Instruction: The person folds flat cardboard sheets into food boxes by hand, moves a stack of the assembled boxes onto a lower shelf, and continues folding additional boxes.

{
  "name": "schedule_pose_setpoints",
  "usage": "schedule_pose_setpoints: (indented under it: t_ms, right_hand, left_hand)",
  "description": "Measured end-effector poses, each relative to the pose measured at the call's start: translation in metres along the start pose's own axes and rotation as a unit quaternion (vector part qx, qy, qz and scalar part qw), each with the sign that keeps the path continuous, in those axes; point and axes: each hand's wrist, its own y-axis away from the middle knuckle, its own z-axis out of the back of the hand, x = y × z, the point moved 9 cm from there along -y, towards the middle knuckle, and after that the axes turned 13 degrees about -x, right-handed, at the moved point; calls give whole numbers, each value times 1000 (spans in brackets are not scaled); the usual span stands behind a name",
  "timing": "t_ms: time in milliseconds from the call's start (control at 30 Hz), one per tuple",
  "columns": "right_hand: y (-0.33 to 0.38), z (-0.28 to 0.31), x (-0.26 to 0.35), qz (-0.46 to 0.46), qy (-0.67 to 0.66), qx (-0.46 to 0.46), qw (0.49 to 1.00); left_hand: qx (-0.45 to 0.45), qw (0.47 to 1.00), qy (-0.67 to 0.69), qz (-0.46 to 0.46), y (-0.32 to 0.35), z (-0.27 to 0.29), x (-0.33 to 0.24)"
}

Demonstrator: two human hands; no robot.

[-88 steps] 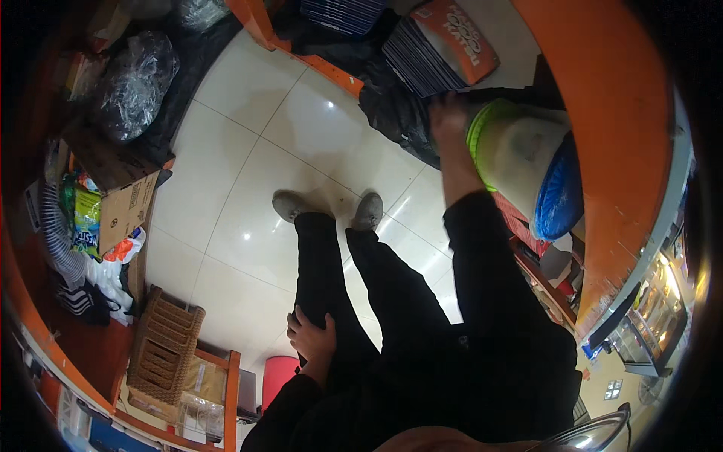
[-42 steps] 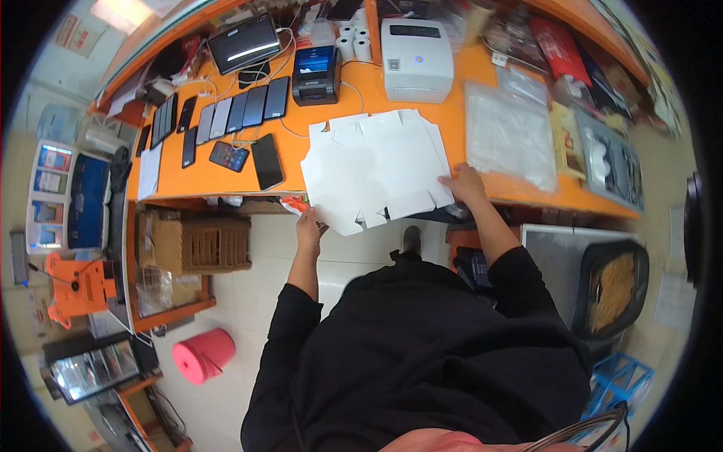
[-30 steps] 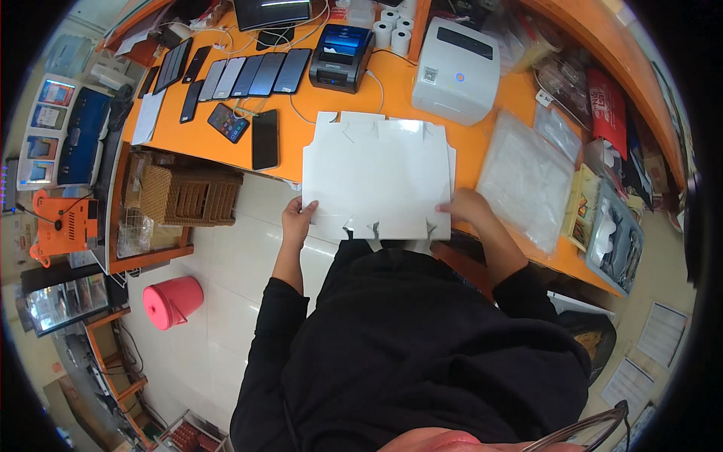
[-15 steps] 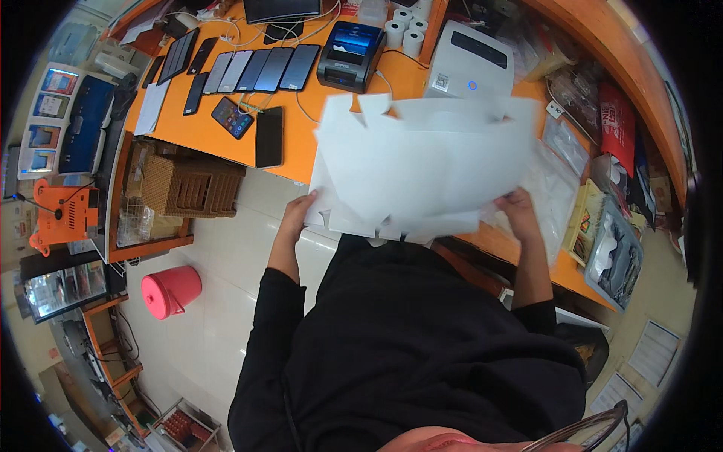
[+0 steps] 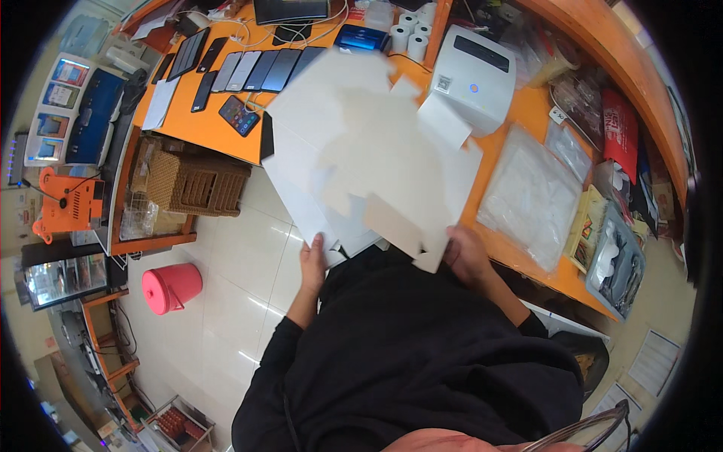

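Two or more white die-cut cardboard sheets [image 5: 392,154], with notches and tabs along their edges, overlap in front of me above the orange desk's front edge. My left hand [image 5: 313,260] pinches their near left corner, thumb on top. At the near right edge, my right hand [image 5: 465,255] is closed around the cardboard. One narrow tan-looking flap [image 5: 393,224] lies folded across the nearer part. The sheets hide part of the desk and the lower part of a blue-black receipt printer [image 5: 360,38].
Several phones [image 5: 239,114] lie on the desk [image 5: 177,128] at left. A white label printer [image 5: 474,79] and paper rolls [image 5: 410,38] stand at the back. Clear plastic bags [image 5: 531,200] lie on the right. A wicker basket [image 5: 192,181] and pink bucket [image 5: 172,288] are at left.
The sheets have turned and fanned apart, shifting left, and now cover the receipt printer's lower part. My right hand has come lower and to the left; my left hand has come slightly nearer.
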Motion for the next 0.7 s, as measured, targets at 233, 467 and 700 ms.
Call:
schedule_pose_setpoints:
  t_ms: [233,467,700]
  right_hand:
    - [6,-91,-25,136,621,264,725]
    - [-96,-56,81,360,702,-193,583]
    - [-77,-41,46,141,518,-44,843]
  left_hand:
    - [87,989,-56,103,-3,-12,70]
    - [-37,995,56,79,-33,7,63]
    - [-104,982,132,84,-96,37,25]
